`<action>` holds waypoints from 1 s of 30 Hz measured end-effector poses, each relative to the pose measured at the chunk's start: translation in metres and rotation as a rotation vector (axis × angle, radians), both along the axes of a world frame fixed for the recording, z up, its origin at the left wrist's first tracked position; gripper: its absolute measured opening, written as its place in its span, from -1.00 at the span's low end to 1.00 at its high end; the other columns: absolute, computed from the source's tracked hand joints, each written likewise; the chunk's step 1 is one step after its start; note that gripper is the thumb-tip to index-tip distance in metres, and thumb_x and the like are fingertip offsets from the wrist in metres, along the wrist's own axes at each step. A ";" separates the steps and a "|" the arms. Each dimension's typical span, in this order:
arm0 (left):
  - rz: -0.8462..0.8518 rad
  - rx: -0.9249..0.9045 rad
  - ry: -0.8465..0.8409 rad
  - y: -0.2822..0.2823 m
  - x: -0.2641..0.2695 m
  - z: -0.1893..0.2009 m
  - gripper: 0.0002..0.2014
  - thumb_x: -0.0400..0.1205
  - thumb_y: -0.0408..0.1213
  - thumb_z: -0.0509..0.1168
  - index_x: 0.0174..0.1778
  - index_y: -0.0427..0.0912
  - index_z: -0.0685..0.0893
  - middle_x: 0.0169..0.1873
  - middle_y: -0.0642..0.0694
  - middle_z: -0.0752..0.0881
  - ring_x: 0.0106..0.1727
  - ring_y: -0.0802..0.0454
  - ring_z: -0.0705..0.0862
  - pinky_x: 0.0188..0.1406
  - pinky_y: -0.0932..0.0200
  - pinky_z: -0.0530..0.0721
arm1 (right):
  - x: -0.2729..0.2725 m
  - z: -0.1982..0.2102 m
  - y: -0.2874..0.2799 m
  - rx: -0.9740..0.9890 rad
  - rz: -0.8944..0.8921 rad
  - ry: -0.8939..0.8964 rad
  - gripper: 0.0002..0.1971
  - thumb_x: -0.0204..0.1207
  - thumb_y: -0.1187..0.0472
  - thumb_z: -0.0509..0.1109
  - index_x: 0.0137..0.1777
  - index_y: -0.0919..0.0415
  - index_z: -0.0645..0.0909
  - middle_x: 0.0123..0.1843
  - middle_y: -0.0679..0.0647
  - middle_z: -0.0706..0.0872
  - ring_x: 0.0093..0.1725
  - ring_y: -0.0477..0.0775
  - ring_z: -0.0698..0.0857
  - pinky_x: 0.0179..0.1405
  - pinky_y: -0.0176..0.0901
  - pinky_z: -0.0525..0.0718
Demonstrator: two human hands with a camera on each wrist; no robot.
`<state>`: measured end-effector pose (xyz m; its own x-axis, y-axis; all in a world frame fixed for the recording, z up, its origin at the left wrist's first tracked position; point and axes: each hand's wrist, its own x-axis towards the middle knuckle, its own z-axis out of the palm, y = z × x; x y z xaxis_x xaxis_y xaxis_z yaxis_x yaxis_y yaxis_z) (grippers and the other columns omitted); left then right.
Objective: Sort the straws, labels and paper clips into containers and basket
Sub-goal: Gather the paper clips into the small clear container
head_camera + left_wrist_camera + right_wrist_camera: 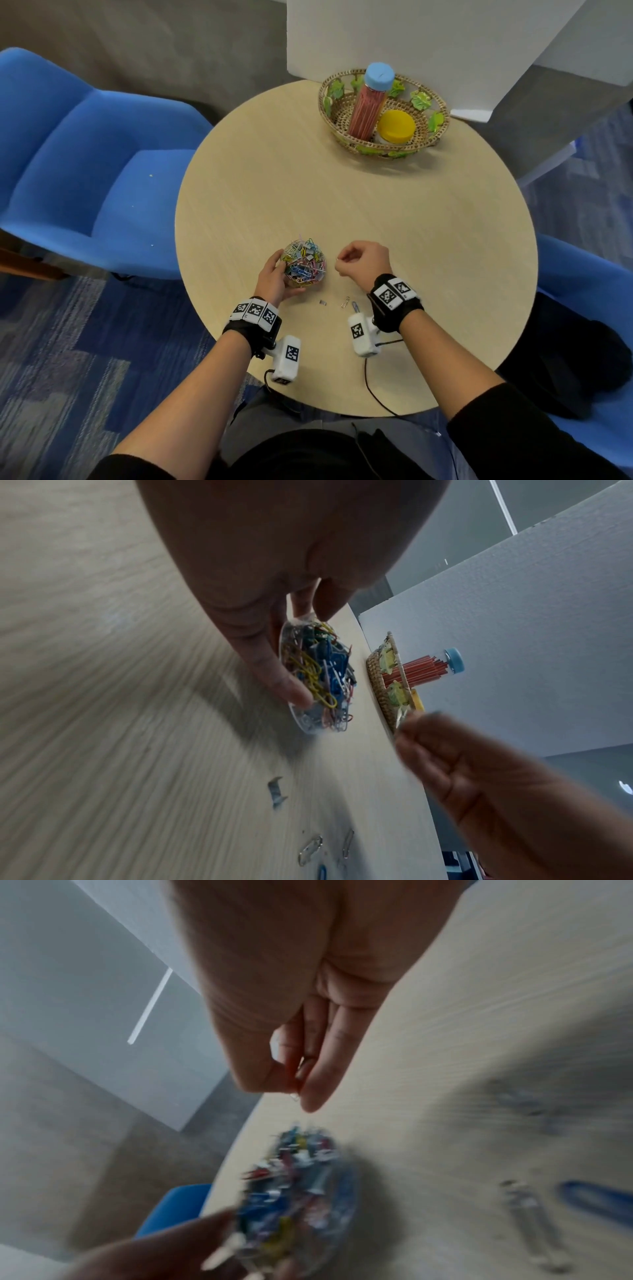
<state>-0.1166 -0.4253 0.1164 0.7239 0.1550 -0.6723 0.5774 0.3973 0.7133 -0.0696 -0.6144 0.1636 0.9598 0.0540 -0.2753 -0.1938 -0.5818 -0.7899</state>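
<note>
L hand (274, 279) grips clip container (304, 262), upright; R hand (363, 260) pinches small clip (301, 1069), orientation unclear.

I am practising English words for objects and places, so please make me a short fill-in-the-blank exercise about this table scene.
1. The left hand holds a clear container full of colourful paper ____.
2. The tall jar of straws has a ____ lid.
3. The yellow-lidded jar sits inside the woven ____.
4. The right hand pinches a small clip between thumb and ____.

Missing words: clips; blue; basket; finger
</note>
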 end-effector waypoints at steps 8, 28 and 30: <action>0.038 -0.022 0.009 0.006 -0.002 0.000 -0.60 0.83 -0.31 0.07 0.61 -0.07 0.43 0.48 -0.28 0.55 0.30 -0.34 0.68 -0.48 0.10 0.79 | 0.004 -0.003 -0.022 -0.334 0.120 0.088 -0.79 0.36 0.36 0.50 -0.07 0.09 0.78 -0.14 -0.01 0.77 -0.14 -0.02 0.72 -0.06 -0.28 0.65; 0.055 -0.001 0.014 0.008 0.000 -0.005 -0.61 0.84 -0.32 0.02 0.60 -0.08 0.41 0.49 -0.27 0.52 0.36 -0.34 0.64 -0.40 0.05 0.83 | -0.070 -0.048 -0.035 -0.209 -0.033 0.219 -0.74 0.22 0.33 0.71 -0.15 0.14 0.73 -0.30 0.03 0.69 -0.40 -0.09 0.60 -0.22 -0.29 0.69; 0.047 0.001 0.013 0.007 -0.001 -0.005 -0.61 0.84 -0.32 0.02 0.60 -0.07 0.41 0.49 -0.28 0.52 0.36 -0.35 0.64 -0.41 0.05 0.83 | -0.076 -0.052 -0.026 -0.185 -0.053 0.154 -0.79 0.31 0.36 0.65 -0.07 0.23 0.77 -0.30 0.02 0.69 -0.41 -0.12 0.58 -0.26 -0.52 0.60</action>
